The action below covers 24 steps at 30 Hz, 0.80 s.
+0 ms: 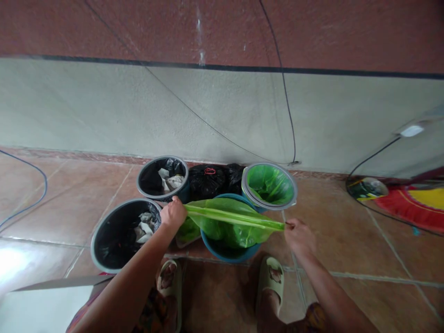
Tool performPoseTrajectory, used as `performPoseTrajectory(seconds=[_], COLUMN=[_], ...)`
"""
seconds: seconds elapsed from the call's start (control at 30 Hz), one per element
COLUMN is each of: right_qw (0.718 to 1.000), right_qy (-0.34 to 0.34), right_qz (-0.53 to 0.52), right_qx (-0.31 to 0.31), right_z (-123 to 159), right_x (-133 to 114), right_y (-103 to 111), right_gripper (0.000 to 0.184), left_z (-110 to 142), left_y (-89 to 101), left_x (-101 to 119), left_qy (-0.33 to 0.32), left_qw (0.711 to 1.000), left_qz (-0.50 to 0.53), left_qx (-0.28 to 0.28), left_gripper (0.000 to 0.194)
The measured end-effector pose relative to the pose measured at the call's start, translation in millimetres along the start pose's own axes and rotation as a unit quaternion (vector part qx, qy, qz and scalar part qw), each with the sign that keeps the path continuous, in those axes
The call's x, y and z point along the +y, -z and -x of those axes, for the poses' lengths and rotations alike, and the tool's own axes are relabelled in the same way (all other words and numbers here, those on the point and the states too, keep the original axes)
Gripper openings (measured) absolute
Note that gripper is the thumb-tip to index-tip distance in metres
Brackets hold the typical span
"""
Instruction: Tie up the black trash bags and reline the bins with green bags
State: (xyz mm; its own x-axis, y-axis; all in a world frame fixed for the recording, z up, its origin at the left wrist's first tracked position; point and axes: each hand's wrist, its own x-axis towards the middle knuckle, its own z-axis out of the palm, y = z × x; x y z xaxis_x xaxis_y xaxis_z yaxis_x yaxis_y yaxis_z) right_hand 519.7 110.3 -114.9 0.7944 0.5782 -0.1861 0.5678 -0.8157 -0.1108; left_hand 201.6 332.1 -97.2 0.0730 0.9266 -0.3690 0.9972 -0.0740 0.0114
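I stretch a green plastic bin bag [236,217] taut between both hands over a blue bin [229,252] on the floor. My left hand [173,213] grips the bag's left end in a closed fist. My right hand [299,233] pinches its right end. The rest of the bag sags into the blue bin below.
Two grey bins lined with black bags hold crumpled paper [163,178] [125,231]. A bin lined in green [269,185] stands behind on the right, beside tied black bags [208,180]. Cables run along the wall and floor. My sandalled feet [272,277] stand just behind the blue bin.
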Motion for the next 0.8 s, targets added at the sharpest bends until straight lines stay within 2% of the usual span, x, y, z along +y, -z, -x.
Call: performPoseTrajectory(seconds=[0.1, 0.17, 0.23, 0.37, 0.47, 0.53, 0.63, 0.7, 0.8], right_qw=[0.998, 0.992, 0.987, 0.986, 0.989, 0.989, 0.987, 0.987, 0.984], right_qy=[0.059, 0.119, 0.149, 0.151, 0.133, 0.127, 0.128, 0.125, 0.121], right_qz=[-0.011, -0.023, -0.031, -0.040, -0.047, -0.059, -0.080, -0.085, -0.107], right_qx=[-0.029, -0.038, -0.041, -0.053, -0.053, -0.051, -0.050, -0.053, -0.073], right_z=[3, 8, 12, 13, 10, 7, 5, 5, 9], right_x=[-8, -13, -17, -16, -11, -8, -4, -4, -9], right_y=[2, 0, -2, -2, -2, -5, -18, -30, -50], right_gripper=[0.032, 0.032, 0.031, 0.028, 0.029, 0.028, 0.022, 0.020, 0.039], left_z=[6, 12, 19, 27, 26, 22, 14, 10, 9], left_y=[0.7, 0.7, 0.2, -2.0, -7.9, -14.6, -24.9, -29.4, -32.9], left_x=[7, 14, 23, 39, 48, 52, 57, 62, 70], left_qy=[-0.059, -0.084, -0.098, -0.151, -0.205, -0.227, -0.208, -0.179, -0.166], left_qw=[0.995, 0.991, 0.992, 0.988, 0.978, 0.974, 0.977, 0.983, 0.985], left_qz=[-0.033, -0.045, -0.050, -0.028, 0.003, 0.007, 0.004, 0.012, 0.014], left_qx=[-0.075, -0.090, -0.056, 0.033, 0.038, 0.011, -0.041, -0.045, -0.038], left_gripper=[0.035, 0.037, 0.042, 0.059, 0.061, 0.054, 0.041, 0.037, 0.041])
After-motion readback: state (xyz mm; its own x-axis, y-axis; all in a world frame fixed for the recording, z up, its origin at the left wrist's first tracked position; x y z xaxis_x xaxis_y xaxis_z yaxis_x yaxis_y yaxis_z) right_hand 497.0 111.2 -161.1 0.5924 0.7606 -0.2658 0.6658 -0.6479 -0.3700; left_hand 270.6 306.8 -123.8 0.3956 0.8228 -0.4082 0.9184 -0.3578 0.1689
